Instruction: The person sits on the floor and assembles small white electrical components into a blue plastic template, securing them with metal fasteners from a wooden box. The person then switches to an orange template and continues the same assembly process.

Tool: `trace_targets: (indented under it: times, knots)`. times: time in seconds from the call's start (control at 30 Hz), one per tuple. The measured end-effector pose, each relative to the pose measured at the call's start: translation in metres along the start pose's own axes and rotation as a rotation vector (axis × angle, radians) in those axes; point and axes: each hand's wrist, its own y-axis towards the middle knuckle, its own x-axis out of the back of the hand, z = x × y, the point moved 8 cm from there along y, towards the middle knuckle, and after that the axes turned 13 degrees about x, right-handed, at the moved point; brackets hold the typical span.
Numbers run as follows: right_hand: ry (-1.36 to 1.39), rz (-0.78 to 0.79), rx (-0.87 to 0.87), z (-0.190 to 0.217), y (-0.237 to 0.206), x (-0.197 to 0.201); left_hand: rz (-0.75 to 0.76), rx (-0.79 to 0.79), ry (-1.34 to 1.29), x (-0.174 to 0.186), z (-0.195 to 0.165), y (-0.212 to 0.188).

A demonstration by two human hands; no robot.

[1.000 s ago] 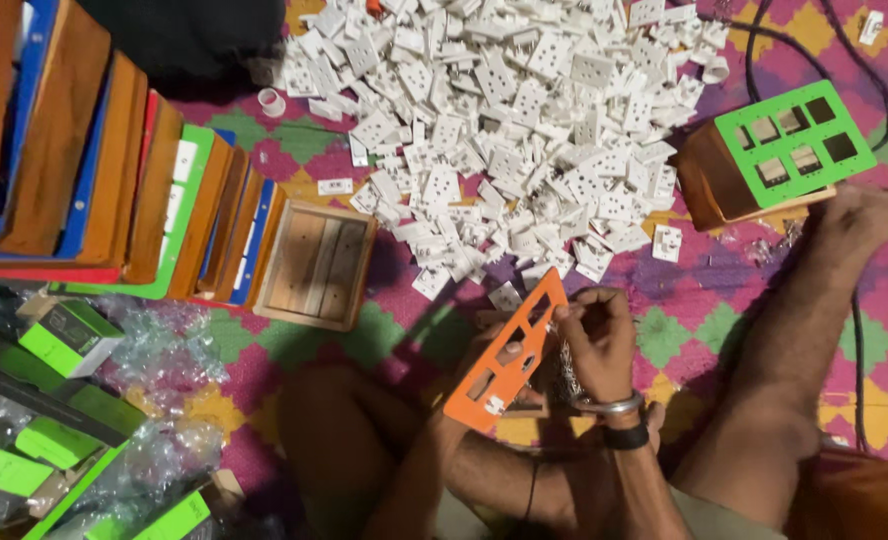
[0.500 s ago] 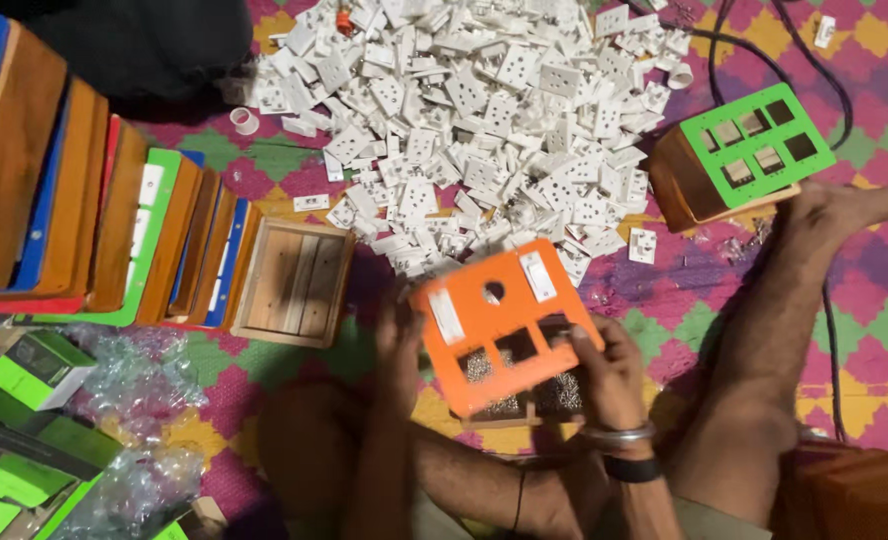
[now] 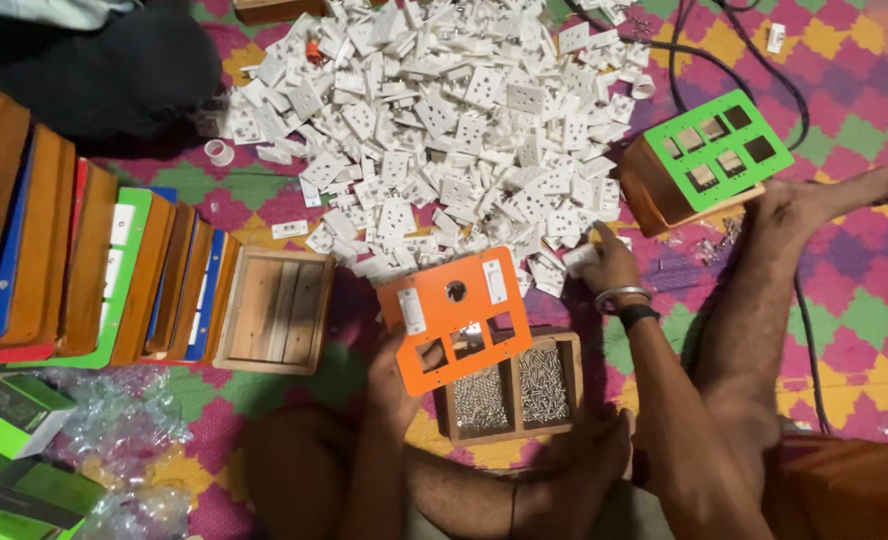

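Observation:
My left hand (image 3: 394, 375) holds an orange switch-board plate (image 3: 456, 318) by its lower left edge, face up, with two white switches fitted and several empty cut-outs. The plate hovers over a wooden tray of metal screws (image 3: 512, 388). My right hand (image 3: 609, 262) reaches into the edge of a big heap of white switch and socket parts (image 3: 444, 130) and closes on one white part (image 3: 579, 256).
A wooden box with a green plate (image 3: 709, 160) stands at the right. An empty wooden box (image 3: 274, 310) and a row of upright boards (image 3: 84, 260) are at the left. Green cartons and plastic wrap (image 3: 54, 450) lie at lower left. Black cables (image 3: 764, 90) cross the mat.
The orange plate turned from edge-on to face up. My right hand let go of it and reached out to the white heap. My left hand now holds the plate alone.

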Motion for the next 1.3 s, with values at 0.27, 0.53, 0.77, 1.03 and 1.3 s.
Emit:
trace_targets:
  times: [0.27, 0.53, 0.77, 1.03, 1.3]
  knots:
    - [1.232, -0.248, -0.477, 0.096, -0.118, 0.024, -0.045, -0.148, 0.031, -0.025, 0.011, -0.003]
    - [1.064, 0.04, -0.352, 0.199, -0.162, -0.026, 0.02, -0.248, 0.116, -0.049, 0.017, -0.016]
    - [0.659, 0.112, -0.218, 0.195, -0.149, -0.008, 0.021, -0.211, 0.173, -0.058, 0.018, -0.014]
    - [0.497, -0.148, -0.046, 0.199, -0.163, 0.036, -0.112, -0.166, -0.004, -0.052, 0.007, -0.018]
    - [-0.176, 0.357, -0.044, 0.13, -0.194, 0.0, -0.064, -0.179, -0.032, -0.051, -0.006, -0.023]
